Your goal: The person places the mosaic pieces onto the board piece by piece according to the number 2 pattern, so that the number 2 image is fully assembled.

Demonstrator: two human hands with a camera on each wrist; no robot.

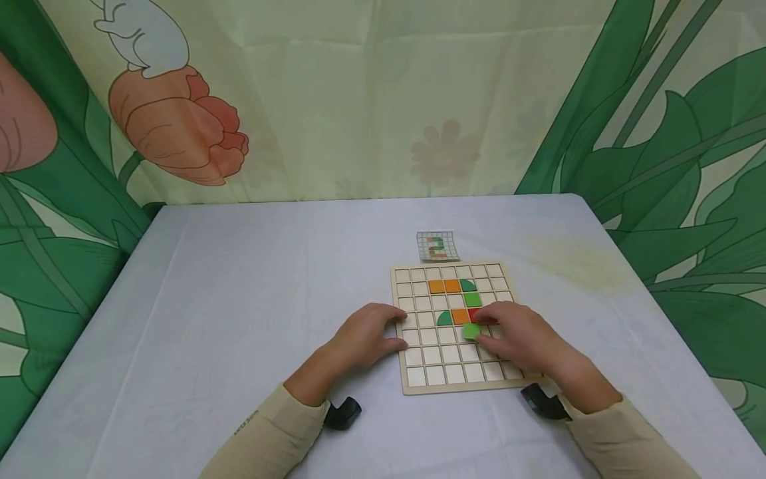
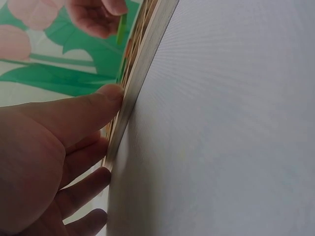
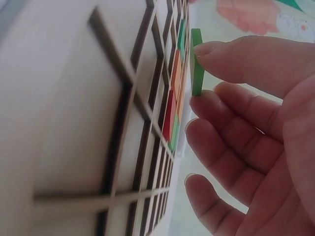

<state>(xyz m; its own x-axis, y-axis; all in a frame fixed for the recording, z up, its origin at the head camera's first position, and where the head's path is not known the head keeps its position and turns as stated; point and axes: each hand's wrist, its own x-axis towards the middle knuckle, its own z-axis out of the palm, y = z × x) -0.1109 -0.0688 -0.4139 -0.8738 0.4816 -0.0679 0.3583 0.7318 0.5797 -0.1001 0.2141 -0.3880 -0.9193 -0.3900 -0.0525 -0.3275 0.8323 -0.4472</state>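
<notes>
At the far left, green leaves (image 1: 72, 266) are showing on the printed cloth behind the desk (image 1: 239, 299), which is carrying a white cover. Next, a beige sleeve (image 1: 269, 432) is coming in, and a black device (image 1: 343, 414) is sitting at its wrist. The left hand (image 1: 368, 332) is resting at the left edge of the grid board (image 1: 435, 375); its thumb and fingers are spreading apart, only touching this edge.

On the board, two orange squares (image 1: 436, 287) are lying side by side in the upper part, with a green quarter-round (image 1: 468, 285) just right of them and a green square (image 1: 472, 300) directly below that one. Lower, another green quarter-round (image 1: 445, 319), an orange square (image 1: 460, 317) and a red piece (image 1: 474, 315) are forming a row — the fingers are partly covering the red one. Beyond the board's far edge, a small pattern card (image 1: 439, 246) is lying.

The right hand (image 1: 517, 336) is pinching a light green piece (image 1: 471, 330) between thumb and finger — in the right wrist view it is standing on edge, apart from the board. The other fingers are bending loosely. A second black device (image 1: 544, 401) is sitting at this wrist.
</notes>
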